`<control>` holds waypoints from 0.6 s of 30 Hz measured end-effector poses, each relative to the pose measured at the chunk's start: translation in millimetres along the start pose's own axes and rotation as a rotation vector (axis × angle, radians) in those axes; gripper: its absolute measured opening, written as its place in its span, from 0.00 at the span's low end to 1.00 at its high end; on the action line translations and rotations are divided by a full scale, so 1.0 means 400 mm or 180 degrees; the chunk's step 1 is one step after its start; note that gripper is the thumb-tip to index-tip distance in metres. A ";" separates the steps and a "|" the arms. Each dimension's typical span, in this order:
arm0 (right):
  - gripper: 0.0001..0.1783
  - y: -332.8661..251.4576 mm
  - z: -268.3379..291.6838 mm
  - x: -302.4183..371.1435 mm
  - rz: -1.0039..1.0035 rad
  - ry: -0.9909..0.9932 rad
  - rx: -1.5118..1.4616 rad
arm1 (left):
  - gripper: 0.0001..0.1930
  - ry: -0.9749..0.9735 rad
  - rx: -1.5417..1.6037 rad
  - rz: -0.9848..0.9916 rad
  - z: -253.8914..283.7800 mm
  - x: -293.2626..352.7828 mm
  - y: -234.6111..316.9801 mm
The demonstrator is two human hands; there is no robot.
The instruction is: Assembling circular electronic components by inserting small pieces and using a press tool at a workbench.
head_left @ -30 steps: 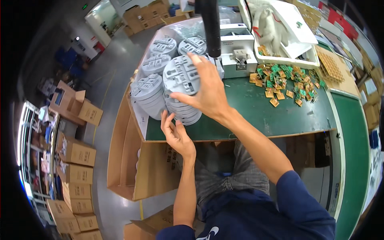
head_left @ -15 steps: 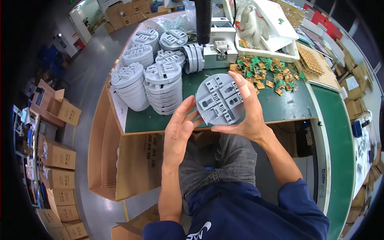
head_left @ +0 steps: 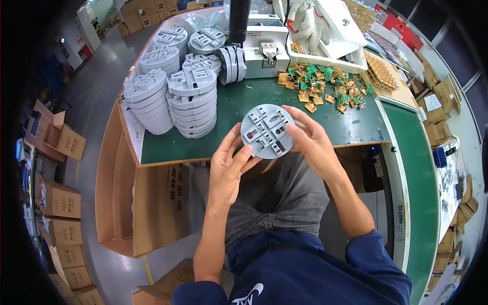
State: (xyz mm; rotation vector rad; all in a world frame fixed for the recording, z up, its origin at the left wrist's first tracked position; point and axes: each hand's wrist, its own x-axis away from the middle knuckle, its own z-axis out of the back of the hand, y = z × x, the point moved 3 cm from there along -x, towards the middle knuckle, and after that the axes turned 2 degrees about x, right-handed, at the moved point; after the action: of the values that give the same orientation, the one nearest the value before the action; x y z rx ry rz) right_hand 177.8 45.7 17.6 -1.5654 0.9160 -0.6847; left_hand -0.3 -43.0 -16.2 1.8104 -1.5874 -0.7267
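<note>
Between my two hands is a round grey plastic disc [head_left: 266, 133], its face full of raised ribs and rectangular slots turned up toward me. My left hand [head_left: 230, 165] grips its lower left edge, thumb on the face and fingers behind. At the right edge, my right hand [head_left: 311, 145] has its thumb on top and its fingers around the rim. The disc is held at the table's front edge, above my lap. Stacks of like grey discs [head_left: 192, 96] stand on the green tabletop [head_left: 244, 96] to the left.
Small green and orange circuit boards [head_left: 325, 86] lie heaped beyond my right hand. Behind the disc stands a white machine with a metal fixture [head_left: 269, 56]; a black pole [head_left: 239, 23] rises beside it. A white foam box [head_left: 335, 58] holds gloves. An open cardboard carton [head_left: 160, 208] sits below, left.
My right hand has shifted its hold, its thumb now lying on the disc's face. My left hand has closed on the disc's edge. The view has moved slightly.
</note>
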 end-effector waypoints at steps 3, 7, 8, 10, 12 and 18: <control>0.35 0.021 0.017 -0.022 -0.0471 -0.0097 -0.0355 | 0.38 0.0041 -0.0090 0.0011 -0.005 0.000 -0.010; 0.30 0.026 0.028 -0.070 -0.0184 -0.0338 0.0074 | 0.46 0.0288 -0.1608 -0.0688 -0.009 0.015 0.018; 0.29 0.019 0.028 -0.084 0.0003 -0.0493 0.0368 | 0.50 0.0232 -0.2472 -0.1014 -0.014 0.015 0.039; 0.28 0.014 0.016 -0.097 0.0177 -0.0689 0.0637 | 0.57 0.0068 -0.4187 -0.1642 -0.034 0.014 0.070; 0.26 0.015 0.002 -0.104 0.0216 -0.0847 0.0650 | 0.59 0.0029 -0.4419 -0.1690 -0.031 0.003 0.065; 0.29 0.043 -0.012 -0.125 -0.0042 -0.0879 0.0286 | 0.62 0.0078 -0.4932 -0.2113 -0.035 -0.027 0.035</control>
State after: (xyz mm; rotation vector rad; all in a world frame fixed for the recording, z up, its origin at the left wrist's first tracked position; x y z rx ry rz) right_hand 144.4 84.8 4.4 -1.5409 0.6615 -0.4962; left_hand -0.4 -32.1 3.6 0.9818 -0.0143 -1.5714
